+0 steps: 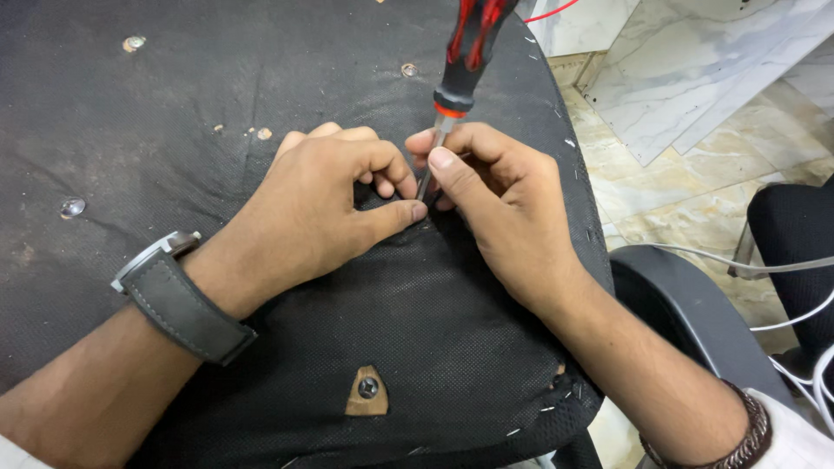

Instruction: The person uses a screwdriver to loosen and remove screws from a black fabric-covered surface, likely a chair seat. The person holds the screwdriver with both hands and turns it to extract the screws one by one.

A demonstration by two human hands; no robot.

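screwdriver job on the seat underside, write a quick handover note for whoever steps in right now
Left hand: fist pressed on the black fabric, thumb tip beside the screwdriver shaft.
Right hand: fingers pinching the shaft low down; the red and black handle stands up, tilted slightly.
Tip is hidden between the hands, so what it sits on cannot be told.
One screw sits in a torn patch near the front edge; more fittings show on the far part of the fabric.
Staples line the right edge.

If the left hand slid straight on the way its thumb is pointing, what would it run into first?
Almost at once, the metal shaft of the screwdriver, which stands just off the thumb tip of the left hand. The right hand pinches that shaft right behind it. Any gap is hard to judge.
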